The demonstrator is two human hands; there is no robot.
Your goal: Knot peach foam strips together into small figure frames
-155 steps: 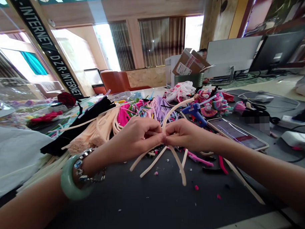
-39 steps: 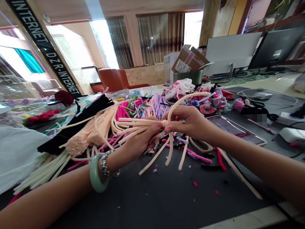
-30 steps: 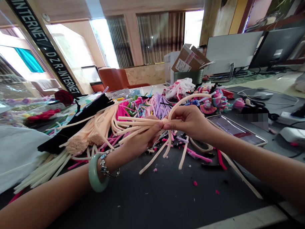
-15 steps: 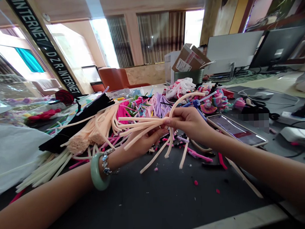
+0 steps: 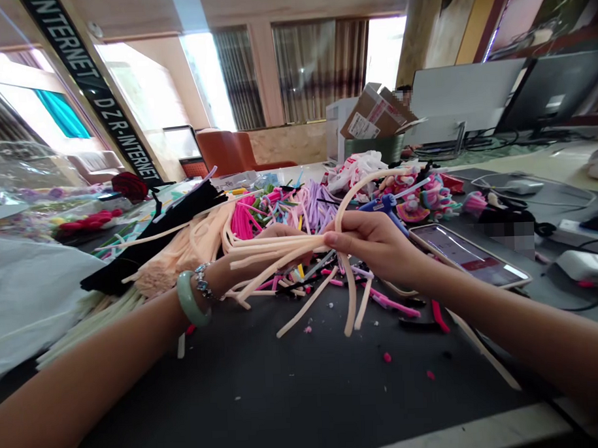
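Between finger and thumb, my right hand (image 5: 365, 238) pinches a bundle of cream pipe cleaners (image 5: 275, 246) whose ends fan out to the left. A longer cream stem arches over the top of this hand and hangs below it. My left hand (image 5: 246, 262) is behind the fanned ends, close to them; the stems cover most of its fingers, so its grip does not show. Just left of it lies a thick peach bundle of pipe cleaners (image 5: 170, 258). Loose cut pieces (image 5: 306, 307) lie below the hands on the dark table (image 5: 266, 395).
Black pipe cleaners (image 5: 133, 246) lie at the left near a clear plastic sheet (image 5: 27, 292). Purple stems (image 5: 314, 207) and pink stems (image 5: 242, 216) are heaped behind the hands. A blue glue gun (image 5: 381, 205) and a phone (image 5: 469, 254) rest at the right.
My left hand has shifted slightly up behind the bundle, and its fingertips are less visible. The long stem's lower end has swung right. My right hand keeps its pinch.
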